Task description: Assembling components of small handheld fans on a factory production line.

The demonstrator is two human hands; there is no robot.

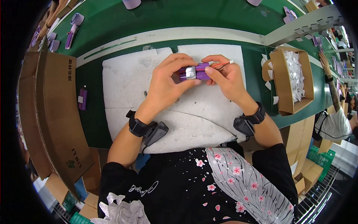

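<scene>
Head view: two hands hold a purple battery pack [203, 75] over the white foam sheet [128, 84], toward its far edge.
The left hand [166, 81] grips the pack's left end beside the silver strip [191, 72]; the right hand [228, 79] pinches the right end, by the red and dark wires [220, 67]. A sliding right thumb could tug those leads or their white connector [231, 62]; a shifting left grip might wrinkle the strip.

Green bench [93, 125] — a cracked foam sheet (white) [126, 87], a purple cylinder [82, 101], an open carton [281, 80].
</scene>
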